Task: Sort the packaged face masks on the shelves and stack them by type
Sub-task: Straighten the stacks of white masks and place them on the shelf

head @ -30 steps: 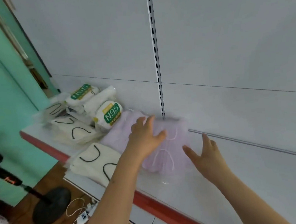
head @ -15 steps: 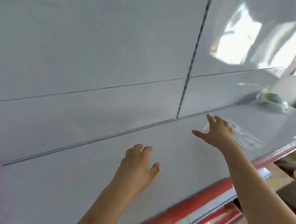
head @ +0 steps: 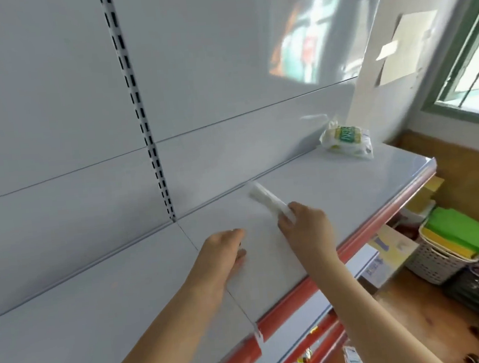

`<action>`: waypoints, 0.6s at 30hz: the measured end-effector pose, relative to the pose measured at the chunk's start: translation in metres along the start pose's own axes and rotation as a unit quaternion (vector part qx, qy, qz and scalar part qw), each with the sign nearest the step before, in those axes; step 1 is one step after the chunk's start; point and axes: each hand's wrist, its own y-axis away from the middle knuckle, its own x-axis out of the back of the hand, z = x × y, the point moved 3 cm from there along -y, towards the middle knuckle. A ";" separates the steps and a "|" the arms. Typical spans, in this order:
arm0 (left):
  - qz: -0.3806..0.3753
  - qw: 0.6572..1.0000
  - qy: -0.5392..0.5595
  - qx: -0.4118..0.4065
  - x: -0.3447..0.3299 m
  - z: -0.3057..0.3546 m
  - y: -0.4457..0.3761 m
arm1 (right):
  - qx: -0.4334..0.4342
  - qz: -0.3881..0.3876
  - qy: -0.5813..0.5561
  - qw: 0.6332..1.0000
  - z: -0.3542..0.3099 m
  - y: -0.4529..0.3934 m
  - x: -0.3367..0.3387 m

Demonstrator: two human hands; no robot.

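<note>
My right hand [head: 305,227] pinches one end of a clear packet of white masks [head: 266,197] and holds it tilted just above the white shelf [head: 335,189]. My left hand [head: 224,253] hovers low over the shelf to the left of it, fingers loosely curled, holding nothing. A packaged N95 mask [head: 347,140] with green lettering lies at the far right end of the shelf against the back panel.
The shelf has a red front edge [head: 298,291] and a slotted upright [head: 140,109] in the back panel. Below right stand a basket [head: 442,261] with green and yellow items and other goods on the wooden floor. A window [head: 472,62] is at the right.
My view has swung right, away from the mask stacks on the left. My right hand reached the white packet and has taken hold of it, lifting it; my left hand followed rightward.
</note>
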 end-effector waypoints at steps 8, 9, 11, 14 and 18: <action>-0.039 0.991 0.108 -0.067 -0.072 0.025 -0.046 | 0.303 -0.163 -0.200 0.917 -0.005 0.003 0.013; -0.019 0.993 0.103 -0.055 -0.073 0.024 -0.053 | 0.305 -0.188 -0.222 0.907 0.003 -0.004 0.013; 0.029 0.994 0.105 -0.025 -0.072 0.020 -0.069 | 0.234 -0.187 -0.284 0.911 0.029 -0.025 0.016; 0.047 0.992 0.117 0.008 -0.080 0.020 -0.088 | 0.125 -0.078 -0.249 0.957 0.077 -0.068 0.027; 0.015 0.996 0.091 0.004 -0.104 0.034 -0.112 | 0.026 -0.040 -0.087 0.995 0.145 -0.152 0.039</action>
